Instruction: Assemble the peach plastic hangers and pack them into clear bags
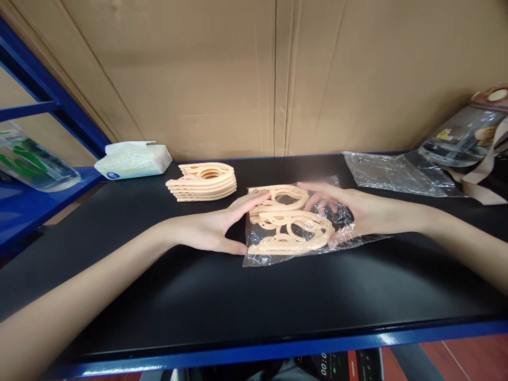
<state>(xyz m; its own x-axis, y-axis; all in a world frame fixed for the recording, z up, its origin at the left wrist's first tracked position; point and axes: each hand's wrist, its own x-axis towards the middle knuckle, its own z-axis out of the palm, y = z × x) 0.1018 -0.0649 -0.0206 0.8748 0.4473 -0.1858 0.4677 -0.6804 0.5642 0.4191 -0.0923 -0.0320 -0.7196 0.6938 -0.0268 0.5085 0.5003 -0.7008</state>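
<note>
A clear plastic bag (262,259) lies on the black tabletop with several beige plastic pieces inside, which look like folding clothes hangers (313,227). My left hand (210,227) is at the bag's left edge, thumb and fingers spread apart, fingertips touching the plastic. At the bag's right side is my right hand (353,211), its thumb and forefinger wide apart around the ends of the pieces; the other fingers are bent against the film. Left of the bag stands a neat stack of matching beige hangers (202,185), touched by neither hand.
A tissue pack (135,160) sits at the back left, near a blue shelf frame (59,106) with a clear container (35,159). At the back right lie another clear bag (392,172) and a strapped drinking bottle (464,132). Cardboard (222,79) forms the back wall.
</note>
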